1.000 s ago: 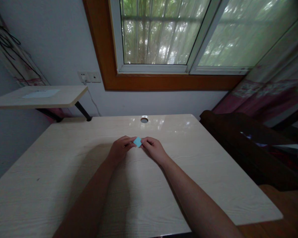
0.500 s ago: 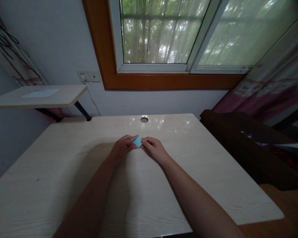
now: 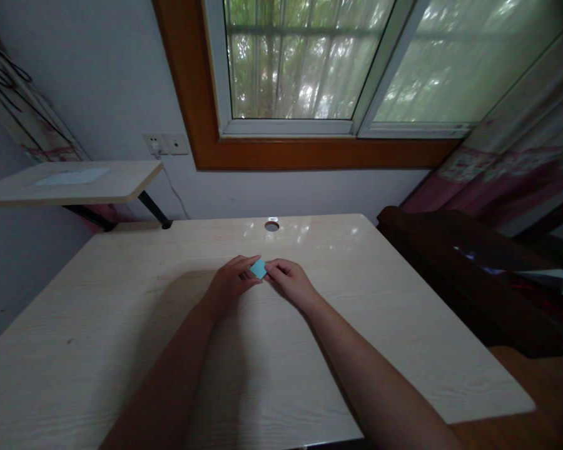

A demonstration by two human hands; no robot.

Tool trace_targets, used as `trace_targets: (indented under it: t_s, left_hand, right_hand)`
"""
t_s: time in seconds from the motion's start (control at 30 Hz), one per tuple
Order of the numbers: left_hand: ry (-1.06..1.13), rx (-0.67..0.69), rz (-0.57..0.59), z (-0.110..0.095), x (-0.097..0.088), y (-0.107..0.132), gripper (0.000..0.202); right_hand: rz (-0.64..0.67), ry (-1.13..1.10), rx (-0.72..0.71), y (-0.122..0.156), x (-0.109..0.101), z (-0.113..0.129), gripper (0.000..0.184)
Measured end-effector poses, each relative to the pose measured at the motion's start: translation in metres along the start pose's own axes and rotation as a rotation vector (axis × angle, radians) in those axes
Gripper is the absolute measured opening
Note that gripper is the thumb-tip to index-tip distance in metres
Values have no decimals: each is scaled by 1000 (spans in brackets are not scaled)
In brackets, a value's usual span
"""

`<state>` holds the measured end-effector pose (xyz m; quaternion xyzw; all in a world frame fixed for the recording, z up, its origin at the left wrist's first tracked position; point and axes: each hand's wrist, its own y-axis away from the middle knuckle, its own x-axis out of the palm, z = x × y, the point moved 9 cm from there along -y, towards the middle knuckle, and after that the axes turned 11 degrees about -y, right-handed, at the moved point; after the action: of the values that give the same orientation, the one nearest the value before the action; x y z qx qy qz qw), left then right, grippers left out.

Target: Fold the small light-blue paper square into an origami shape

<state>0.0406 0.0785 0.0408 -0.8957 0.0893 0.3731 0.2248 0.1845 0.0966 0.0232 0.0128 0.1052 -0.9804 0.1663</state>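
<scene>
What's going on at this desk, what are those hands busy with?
A person is at a pale wooden desk under a window. Their left hand and right hand meet near the desk's middle, each pinching one side of a small blue piece of paper between the fingertips.

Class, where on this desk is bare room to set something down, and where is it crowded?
Bare desk lies left of the left forearm to its edge, and right of the right forearm. A strip is free between the blue paper and the cable hole. Crowded: the centre, where left hand and right hand pinch the paper.
</scene>
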Motion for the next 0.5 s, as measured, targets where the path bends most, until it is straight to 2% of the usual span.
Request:
trace_targets:
  t_s: [0.5]
  left_hand:
    - [31,4,-34,-3,-4,0,45]
  right_hand:
    - [-18,-2,6,1,-1,-1,28]
